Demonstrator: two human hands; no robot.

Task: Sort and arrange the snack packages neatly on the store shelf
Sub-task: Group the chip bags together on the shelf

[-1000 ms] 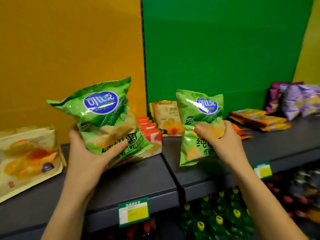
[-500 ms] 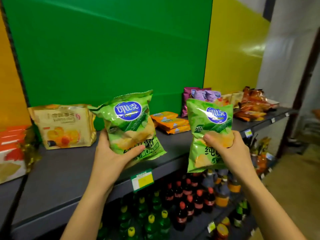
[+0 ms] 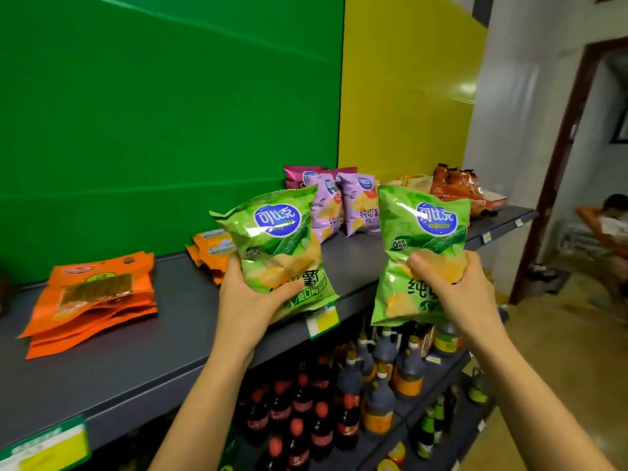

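Observation:
I hold two green chip bags in front of the dark grey shelf (image 3: 142, 355). My left hand (image 3: 244, 300) grips the lower part of one green bag (image 3: 275, 239), tilted slightly left, over the shelf's front edge. My right hand (image 3: 452, 287) grips the middle of the other green bag (image 3: 421, 239), upright and out past the shelf edge. Behind them stand purple chip bags (image 3: 360, 205) on the shelf. A stack of flat orange packets (image 3: 91, 300) lies at the left, and smaller orange packs (image 3: 212, 249) lie behind my left hand.
Orange-brown snack bags (image 3: 458, 185) and a pale packet (image 3: 416, 181) lie at the shelf's far right end. Price tags (image 3: 323, 321) hang on the front edge. Bottles (image 3: 339, 402) fill the lower shelf. A person (image 3: 608, 226) sits beyond the doorway at right.
My view has swung further right along the shelf with both green bags still held. The beige and red packets have left the view; the purple bags and the far end are now closer.

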